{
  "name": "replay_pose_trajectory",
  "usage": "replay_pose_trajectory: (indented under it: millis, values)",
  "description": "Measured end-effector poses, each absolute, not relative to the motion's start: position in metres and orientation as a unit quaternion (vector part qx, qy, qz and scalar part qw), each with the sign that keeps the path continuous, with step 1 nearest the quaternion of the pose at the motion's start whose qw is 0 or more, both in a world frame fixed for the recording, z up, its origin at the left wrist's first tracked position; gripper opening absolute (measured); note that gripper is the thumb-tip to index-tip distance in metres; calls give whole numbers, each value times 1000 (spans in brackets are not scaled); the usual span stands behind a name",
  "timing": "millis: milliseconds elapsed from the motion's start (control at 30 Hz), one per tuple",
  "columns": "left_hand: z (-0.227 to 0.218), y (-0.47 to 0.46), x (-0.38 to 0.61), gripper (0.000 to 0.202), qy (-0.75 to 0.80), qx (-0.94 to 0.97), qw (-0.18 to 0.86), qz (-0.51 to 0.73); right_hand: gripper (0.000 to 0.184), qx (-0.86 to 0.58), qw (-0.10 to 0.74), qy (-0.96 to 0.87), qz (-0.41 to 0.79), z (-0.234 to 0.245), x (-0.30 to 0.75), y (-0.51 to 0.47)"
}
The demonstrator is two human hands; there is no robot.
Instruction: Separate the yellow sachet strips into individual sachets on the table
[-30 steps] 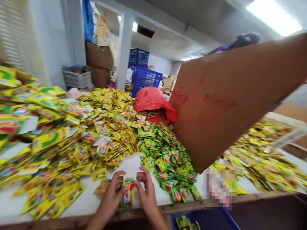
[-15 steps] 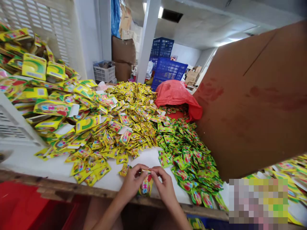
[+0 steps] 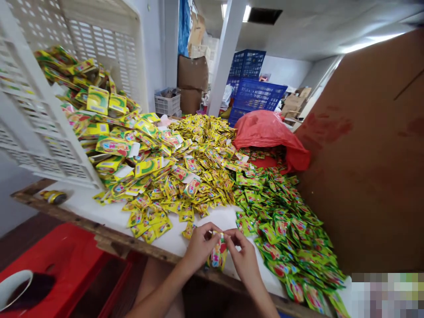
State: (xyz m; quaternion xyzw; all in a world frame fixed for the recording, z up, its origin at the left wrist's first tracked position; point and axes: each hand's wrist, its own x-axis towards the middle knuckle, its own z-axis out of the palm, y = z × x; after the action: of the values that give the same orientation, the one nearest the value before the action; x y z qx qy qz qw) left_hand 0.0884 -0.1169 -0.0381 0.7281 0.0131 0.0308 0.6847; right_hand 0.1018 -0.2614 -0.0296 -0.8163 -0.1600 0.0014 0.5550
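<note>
Just over the table's front edge, a small yellow and green printed box (image 3: 217, 255) hangs upright between my hands. My left hand (image 3: 200, 247) pinches its top edge from one side. From the other side, the fingers of my right hand (image 3: 241, 250) are closed on the same top edge. What lies inside the box is hidden. Beyond my hands spreads a heap of small yellow sachets (image 3: 205, 176). Green sachets (image 3: 281, 234) are piled to the right. Flat-sided printed cartons (image 3: 114, 145), several with white flaps sticking out, spill across the left.
A tipped white plastic crate (image 3: 56, 128) holds cartons at left. Brown cardboard (image 3: 364, 176) rises at right, beside a red plastic bag (image 3: 265, 130). A small bottle-like item (image 3: 53, 197) lies by the wooden edge. A cup (image 3: 16, 289) stands on a red stool (image 3: 62, 251).
My view has swung to the left, so the cup, stool and more of the white crate show now. Both hands keep their pinch at the top of the box.
</note>
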Motion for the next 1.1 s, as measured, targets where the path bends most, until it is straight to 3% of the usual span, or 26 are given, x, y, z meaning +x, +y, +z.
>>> replay_pose_trajectory:
  millis: [467, 767, 1100]
  values:
    - [-18, -112, 86, 14, -14, 753, 658, -1, 24, -762, 637, -112, 30, -40, 89, -261]
    - [-32, -120, 76, 16, 4, 691, 722, 31, 21, -775, 622, -112, 5, -35, 89, -261]
    - [-25, -105, 81, 16, -37, 718, 695, -2, 22, -809, 566, -159, -2, -25, 91, -259]
